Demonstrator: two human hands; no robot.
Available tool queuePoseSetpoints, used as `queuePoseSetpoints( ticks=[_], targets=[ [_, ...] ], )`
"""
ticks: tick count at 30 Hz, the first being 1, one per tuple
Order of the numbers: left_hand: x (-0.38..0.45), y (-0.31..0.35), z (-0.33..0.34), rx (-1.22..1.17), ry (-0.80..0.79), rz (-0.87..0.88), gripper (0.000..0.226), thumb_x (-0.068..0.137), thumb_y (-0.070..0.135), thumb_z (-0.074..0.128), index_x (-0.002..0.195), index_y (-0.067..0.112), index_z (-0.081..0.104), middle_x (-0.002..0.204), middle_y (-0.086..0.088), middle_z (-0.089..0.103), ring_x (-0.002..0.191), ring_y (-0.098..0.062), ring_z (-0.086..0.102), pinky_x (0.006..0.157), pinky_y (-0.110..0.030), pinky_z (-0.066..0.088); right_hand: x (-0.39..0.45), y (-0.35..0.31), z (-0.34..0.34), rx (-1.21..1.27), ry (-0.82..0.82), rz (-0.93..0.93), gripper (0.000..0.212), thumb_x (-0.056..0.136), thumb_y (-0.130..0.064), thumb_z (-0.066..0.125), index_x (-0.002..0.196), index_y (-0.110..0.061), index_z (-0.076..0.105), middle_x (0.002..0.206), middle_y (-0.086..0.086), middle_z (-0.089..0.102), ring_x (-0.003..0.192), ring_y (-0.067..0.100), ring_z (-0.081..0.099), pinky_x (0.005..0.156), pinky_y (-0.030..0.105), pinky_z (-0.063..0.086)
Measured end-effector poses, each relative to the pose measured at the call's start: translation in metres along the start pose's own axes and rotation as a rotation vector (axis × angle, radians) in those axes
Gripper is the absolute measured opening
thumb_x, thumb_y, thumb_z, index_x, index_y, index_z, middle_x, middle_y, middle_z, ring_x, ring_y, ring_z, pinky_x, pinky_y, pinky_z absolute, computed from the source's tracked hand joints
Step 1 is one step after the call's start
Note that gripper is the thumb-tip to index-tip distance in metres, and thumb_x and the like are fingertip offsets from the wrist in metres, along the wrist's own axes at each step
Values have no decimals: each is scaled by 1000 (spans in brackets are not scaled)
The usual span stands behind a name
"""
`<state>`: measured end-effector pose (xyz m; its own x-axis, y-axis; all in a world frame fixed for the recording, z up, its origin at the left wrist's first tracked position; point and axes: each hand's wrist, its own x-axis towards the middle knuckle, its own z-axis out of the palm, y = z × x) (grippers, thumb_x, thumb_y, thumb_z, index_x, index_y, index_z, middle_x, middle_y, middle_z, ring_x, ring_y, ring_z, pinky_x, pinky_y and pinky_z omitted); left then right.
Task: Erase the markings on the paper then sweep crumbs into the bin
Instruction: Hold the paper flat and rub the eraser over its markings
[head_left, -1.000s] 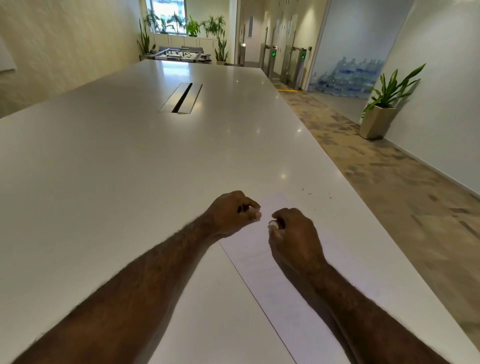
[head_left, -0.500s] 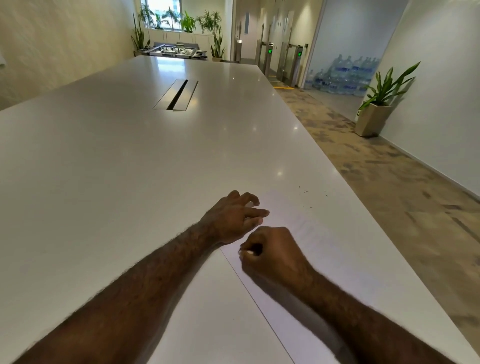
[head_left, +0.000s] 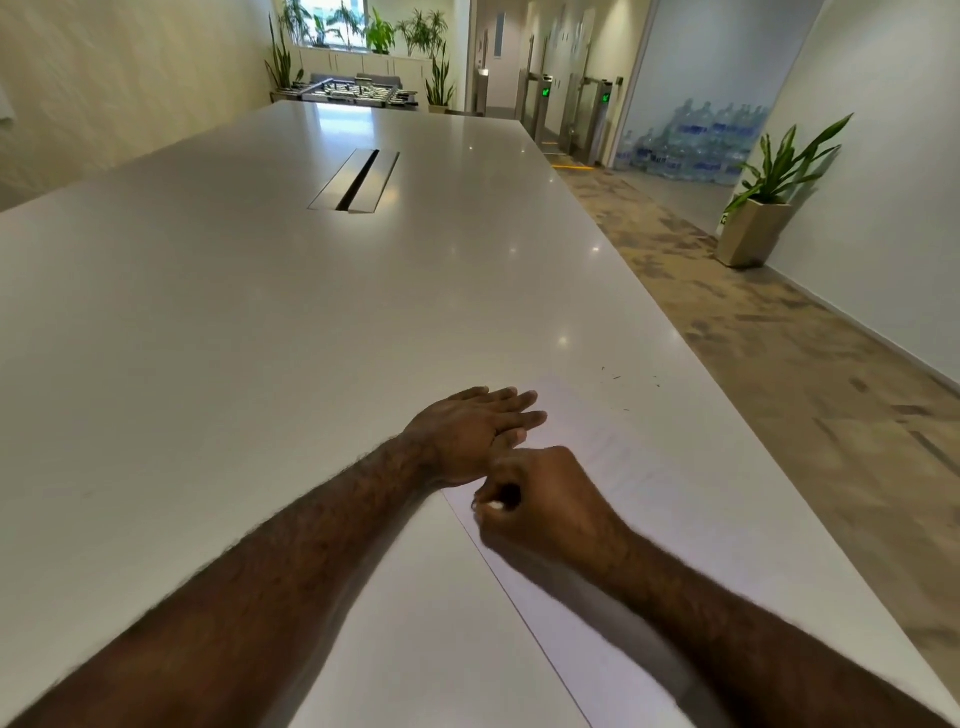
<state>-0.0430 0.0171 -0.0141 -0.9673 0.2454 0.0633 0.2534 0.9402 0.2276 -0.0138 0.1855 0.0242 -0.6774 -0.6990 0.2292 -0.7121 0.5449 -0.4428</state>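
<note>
Right hand (head_left: 545, 499), fisted around a small white eraser (head_left: 494, 505), sits at the paper's (head_left: 613, 467) near-left edge. Left hand (head_left: 478, 431) lies flat and spread, holding nothing; I judge the sheet's long axis runs away rightward from both.

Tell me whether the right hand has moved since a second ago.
Yes. The right hand has slid toward the person and leftward along the paper, now at its left edge.

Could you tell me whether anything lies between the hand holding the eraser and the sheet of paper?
Nothing visible does: the right hand presses the small white eraser directly onto the white paper sheet.
</note>
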Motion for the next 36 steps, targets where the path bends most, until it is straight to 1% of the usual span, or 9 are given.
queuePoseSetpoints(
  ticks=[3, 6, 10, 13, 23, 26, 29, 33, 36],
  targets=[
    [0, 0, 0, 7, 22, 1, 46, 106, 44, 17, 151, 43, 26, 159, 23, 12, 147, 3, 8, 121, -27, 9, 4, 7, -2, -18, 174, 57, 12, 78, -9, 65, 72, -13, 75, 67, 1, 71, 56, 7, 49, 62, 19, 37],
    [0, 0, -2, -24, -15, 2, 46, 106, 44, 19, 151, 42, 25, 160, 21, 10, 147, 3, 6, 121, -27, 6, 0, -3, 2, -4, -7, -4, 11, 82, -15, 66, 75, -13, 75, 71, -1, 71, 59, 6, 54, 61, 15, 38],
    [0, 0, -1, -14, 11, 2, 46, 106, 45, 17, 151, 42, 27, 160, 21, 13, 147, 2, 8, 121, -25, 6, 4, 2, 1, -10, 143, 26, 11, 79, -11, 66, 71, -11, 74, 68, 1, 71, 56, 6, 51, 57, 10, 35],
    [1, 2, -1, -13, -8, 10, 46, 105, 45, 19, 151, 41, 26, 160, 19, 12, 147, 2, 6, 121, -28, 5, -4, 2, 9, 17, -32, -23, 12, 82, -19, 67, 76, -15, 76, 73, -2, 73, 64, 8, 62, 64, 11, 46],
    [-2, 1, -3, -27, 10, 0, 49, 104, 49, 18, 151, 40, 28, 161, 18, 14, 147, 2, 7, 121, -27, 4, 1, -3, -3, 49, 71, -41, 11, 75, -8, 70, 75, -17, 76, 71, -5, 73, 59, 2, 58, 62, 15, 49],
    [-2, 0, -3, -18, 3, 5, 46, 106, 43, 19, 152, 40, 25, 161, 18, 12, 147, 1, 6, 121, -27, 4, -2, -4, -5, 89, -107, -36, 8, 77, -16, 70, 74, -19, 77, 73, -8, 73, 67, 6, 65, 63, 13, 50],
    [-1, 1, -3, 0, 10, 6, 47, 106, 42, 18, 152, 39, 25, 161, 18, 12, 148, 0, 7, 121, -28, 7, -4, 4, -3, 21, 96, 45, 12, 76, -14, 65, 68, -16, 74, 67, -4, 69, 61, 10, 61, 62, 27, 52],
    [-1, 0, -3, -17, -2, -1, 46, 106, 43, 19, 151, 41, 24, 160, 20, 11, 147, 1, 6, 122, -28, 8, -11, -2, -3, 51, -52, -11, 10, 77, -17, 68, 74, -17, 77, 72, -6, 72, 67, 8, 63, 65, 17, 50],
    [0, 0, -2, -23, 0, 4, 46, 105, 43, 19, 151, 40, 25, 160, 20, 12, 147, 1, 7, 122, -30, 11, -8, 11, -9, 8, 128, 93, 12, 77, -16, 66, 76, -16, 77, 73, -3, 71, 65, 9, 62, 66, 25, 53]
  ],
)
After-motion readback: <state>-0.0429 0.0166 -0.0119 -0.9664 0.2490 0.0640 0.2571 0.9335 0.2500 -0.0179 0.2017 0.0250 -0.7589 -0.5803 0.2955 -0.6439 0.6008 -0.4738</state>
